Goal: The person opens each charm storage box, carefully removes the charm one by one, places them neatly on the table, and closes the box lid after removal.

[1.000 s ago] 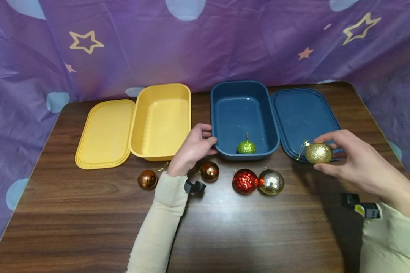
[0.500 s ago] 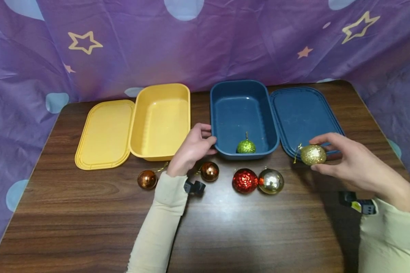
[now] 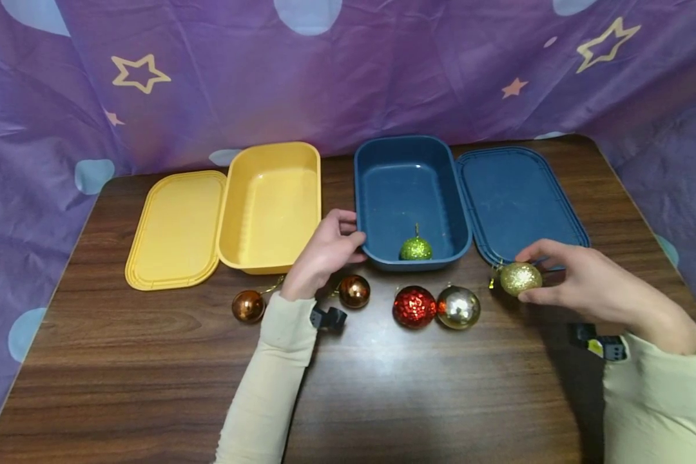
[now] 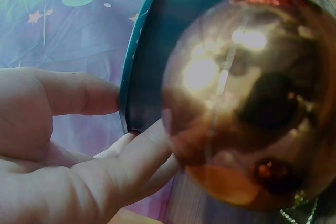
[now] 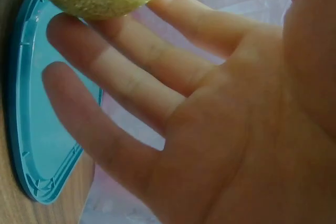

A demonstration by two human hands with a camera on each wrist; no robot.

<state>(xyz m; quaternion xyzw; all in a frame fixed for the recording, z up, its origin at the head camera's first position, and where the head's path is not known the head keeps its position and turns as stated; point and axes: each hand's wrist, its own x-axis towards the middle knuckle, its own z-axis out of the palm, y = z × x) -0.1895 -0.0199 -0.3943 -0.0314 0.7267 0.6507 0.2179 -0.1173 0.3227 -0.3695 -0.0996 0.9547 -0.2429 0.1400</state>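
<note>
In the head view, my right hand (image 3: pixel 594 280) pinches a gold glitter Christmas bauble (image 3: pixel 521 278) between thumb and fingertips, by the near edge of the blue lid (image 3: pixel 516 200). Its string loop hangs to the left. My left hand (image 3: pixel 325 252) touches the left wall of the blue box (image 3: pixel 413 187) with fairly straight fingers. A green glitter bauble (image 3: pixel 415 249) lies inside that box at its near end. Just in front of the box, a red bauble (image 3: pixel 414 307) and a shiny silver-gold bauble (image 3: pixel 459 307) sit side by side. A copper bauble (image 4: pixel 247 98) looms large in the left wrist view.
Left of the blue box stands a yellow box (image 3: pixel 269 206), with its yellow lid (image 3: pixel 176 229) beside it. Another copper bauble (image 3: pixel 248 306) lies in front of the yellow box. Behind the wooden table (image 3: pixel 151 374) hangs a purple curtain (image 3: pixel 226 77) with stars.
My right hand has carried the gold glitter bauble left and nearer to me, from over the blue lid to its near edge. The left hand has kept its place on the box.
</note>
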